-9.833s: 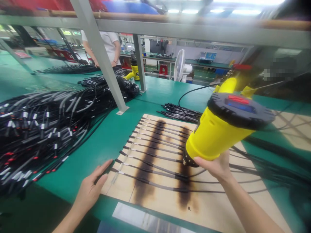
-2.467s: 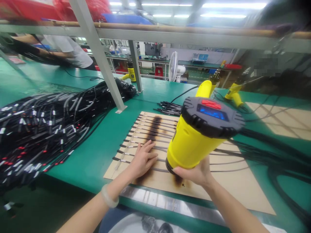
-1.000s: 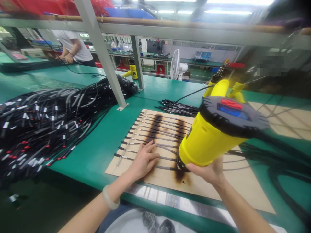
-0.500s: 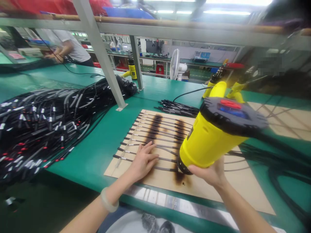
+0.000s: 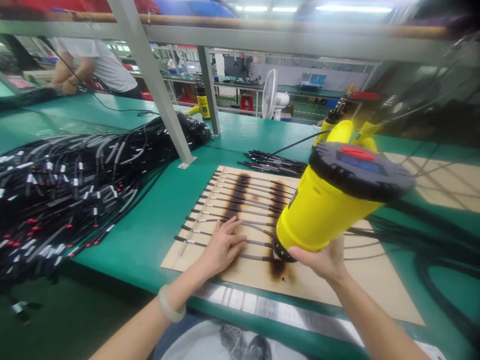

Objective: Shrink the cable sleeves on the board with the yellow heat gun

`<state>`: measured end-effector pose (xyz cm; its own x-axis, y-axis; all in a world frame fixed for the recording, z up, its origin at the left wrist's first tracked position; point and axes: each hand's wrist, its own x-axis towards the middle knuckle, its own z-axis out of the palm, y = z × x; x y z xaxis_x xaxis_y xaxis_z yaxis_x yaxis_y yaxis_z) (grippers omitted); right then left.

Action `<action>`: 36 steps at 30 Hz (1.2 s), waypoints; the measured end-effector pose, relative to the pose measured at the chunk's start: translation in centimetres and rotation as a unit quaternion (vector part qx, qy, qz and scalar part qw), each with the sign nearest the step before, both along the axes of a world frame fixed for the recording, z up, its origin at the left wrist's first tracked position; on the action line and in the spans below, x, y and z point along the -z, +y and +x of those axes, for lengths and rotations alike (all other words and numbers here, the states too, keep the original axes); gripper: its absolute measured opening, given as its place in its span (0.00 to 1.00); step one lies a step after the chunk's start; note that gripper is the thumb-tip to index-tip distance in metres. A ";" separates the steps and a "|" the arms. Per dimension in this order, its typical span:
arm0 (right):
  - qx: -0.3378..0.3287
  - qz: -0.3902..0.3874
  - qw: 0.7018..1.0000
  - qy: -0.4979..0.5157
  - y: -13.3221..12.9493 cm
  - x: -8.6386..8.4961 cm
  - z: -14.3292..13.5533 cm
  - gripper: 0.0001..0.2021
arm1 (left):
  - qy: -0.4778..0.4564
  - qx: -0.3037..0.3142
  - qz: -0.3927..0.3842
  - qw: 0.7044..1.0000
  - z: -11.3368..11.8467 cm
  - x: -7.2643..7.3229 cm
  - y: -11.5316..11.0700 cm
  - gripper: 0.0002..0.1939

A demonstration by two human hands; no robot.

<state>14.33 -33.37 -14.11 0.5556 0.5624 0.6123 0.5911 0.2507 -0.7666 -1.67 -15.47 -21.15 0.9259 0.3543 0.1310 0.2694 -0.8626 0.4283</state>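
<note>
My right hand (image 5: pixel 324 260) is wrapped round a yellow heat gun (image 5: pixel 318 210) with a black cap and a red switch. Its black nozzle end points down, close over the nearest cables (image 5: pixel 251 257) at a scorched band (image 5: pixel 278 270) on the tan board (image 5: pixel 330 292). My left hand (image 5: pixel 225 245) lies palm down on the cables, fingers stretched and slightly apart, left of the nozzle. The black cables run across the board in a row, with black ends and white labels along the left edge. The heat gun hides part of the row.
A big heap of black cables (image 5: pixel 75 185) covers the table's left side. A small cable bundle (image 5: pixel 275 162) lies behind the board. Metal posts (image 5: pixel 153 85) hold a shelf overhead. Another yellow heat gun (image 5: pixel 203 104) stands farther back. A person (image 5: pixel 101 70) works at the far left.
The heat gun has shifted very slightly up and left, still over the nearest cables. My left hand stays in place. The camera view has moved a little, and the far person's arms have shifted.
</note>
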 end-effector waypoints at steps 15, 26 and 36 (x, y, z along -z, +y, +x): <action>-0.027 -0.020 0.997 0.072 -0.1 0.1 0.2 0.16 | 0.004 0.002 -0.004 1.000 0.0 0.0 0.0 0.13; -0.031 -0.007 0.999 0.035 -0.2 -0.3 0.1 0.14 | -0.009 0.000 -0.034 0.999 0.0 -0.1 0.0 0.13; 0.016 -0.008 0.998 0.058 0.7 -0.3 0.9 0.17 | -0.021 -0.010 -0.051 0.998 -0.1 -0.4 -0.1 0.14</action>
